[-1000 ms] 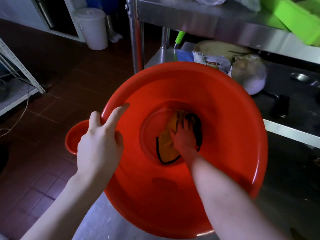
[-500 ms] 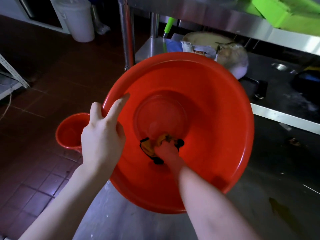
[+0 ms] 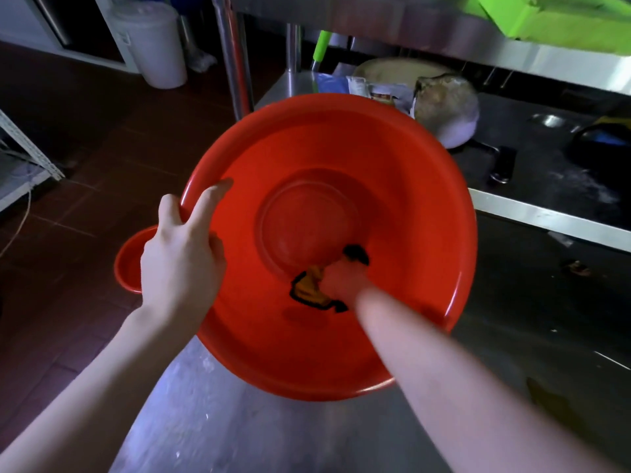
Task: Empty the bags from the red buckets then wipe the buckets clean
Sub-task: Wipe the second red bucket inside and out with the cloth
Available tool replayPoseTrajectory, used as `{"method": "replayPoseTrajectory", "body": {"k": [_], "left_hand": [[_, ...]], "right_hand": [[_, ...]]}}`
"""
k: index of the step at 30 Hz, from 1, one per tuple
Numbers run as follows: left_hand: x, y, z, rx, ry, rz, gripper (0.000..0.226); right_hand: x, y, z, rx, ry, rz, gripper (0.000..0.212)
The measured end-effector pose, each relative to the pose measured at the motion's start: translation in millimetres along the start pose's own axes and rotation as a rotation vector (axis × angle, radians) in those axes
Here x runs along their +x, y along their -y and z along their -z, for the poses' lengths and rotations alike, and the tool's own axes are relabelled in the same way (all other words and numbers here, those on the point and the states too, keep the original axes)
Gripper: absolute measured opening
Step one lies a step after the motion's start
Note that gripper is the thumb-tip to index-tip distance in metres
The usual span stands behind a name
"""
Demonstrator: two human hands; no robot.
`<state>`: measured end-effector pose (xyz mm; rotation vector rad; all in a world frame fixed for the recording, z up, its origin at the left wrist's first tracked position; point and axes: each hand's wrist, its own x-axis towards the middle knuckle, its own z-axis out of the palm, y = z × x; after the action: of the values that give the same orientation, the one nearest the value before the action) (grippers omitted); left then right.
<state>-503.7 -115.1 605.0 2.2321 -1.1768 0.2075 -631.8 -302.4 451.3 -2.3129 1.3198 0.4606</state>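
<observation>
Right hand (image 3: 341, 279) was bunched on the cloth (image 3: 309, 290) (yellow, black-edged), pressing it where the big red bucket's (image 3: 426, 186) floor meets its near wall. From that hand the rest of the floor and the far wall lay straight ahead, so we judged the right hand nearer for the next pass. Left hand (image 3: 181, 257) clamped the left rim, thumb outside, fingers inside. Small red bucket (image 3: 127, 268) sat just left of it. No bag showed in the big one. No label readable: the print on the packet (image 3: 382, 92) was too small.
</observation>
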Motion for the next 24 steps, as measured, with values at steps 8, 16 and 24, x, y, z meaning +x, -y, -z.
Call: {"method": "replayPoseTrajectory", "body": {"k": [8, 16, 24], "left_hand": [[5, -2, -4, -0.015, -0.01, 0.012, 0.071], [6, 8, -9, -0.004, -0.04, 0.021, 0.072], [-5, 30, -8, -0.052, -0.051, 0.079, 0.071]], "right_hand": [[10, -33, 51, -0.538, -0.143, -0.08, 0.058], [13, 27, -18, -0.074, 0.187, 0.1, 0.059], [14, 75, -47, 0.442, 0.118, 0.157, 0.048]]}}
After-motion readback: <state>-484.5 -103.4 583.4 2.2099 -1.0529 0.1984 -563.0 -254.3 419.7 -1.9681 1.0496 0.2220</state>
